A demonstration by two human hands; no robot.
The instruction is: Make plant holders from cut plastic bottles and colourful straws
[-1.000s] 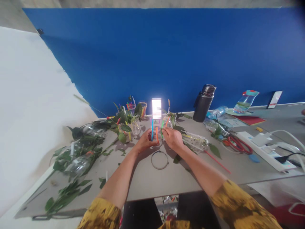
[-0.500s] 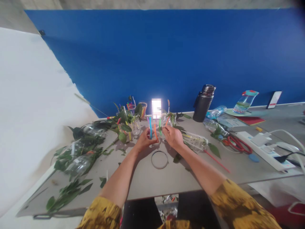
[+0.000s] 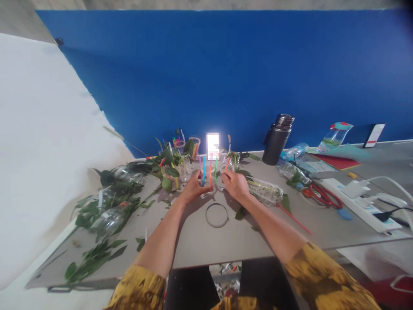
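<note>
At the middle of the table my left hand (image 3: 192, 188) curls around the near left side of a clear plastic cup whose outline is hard to make out. A blue straw (image 3: 204, 170), an orange straw (image 3: 210, 175) and a green straw (image 3: 216, 170) stand in it, with a purple one behind my fingers. On the cup's right, my right hand (image 3: 236, 185) is closed in a pinch at the lower end of another orange straw (image 3: 227, 164). Its fingertips partly hide what they grip. A thin metal ring (image 3: 217, 204) lies on the table between my forearms.
Leafy cuttings (image 3: 93, 262) and clear bottles (image 3: 108, 219) spread over the left side. Cups with straws (image 3: 194, 147) stand behind. On the right are a dark thermos (image 3: 277, 140), a plastic bottle with stems (image 3: 266, 191), red-handled scissors (image 3: 322, 196) and a power strip (image 3: 358, 206).
My right hand has shifted very slightly rightward from the green straw. My left hand keeps its place at the cup. The whole view has moved a little.
</note>
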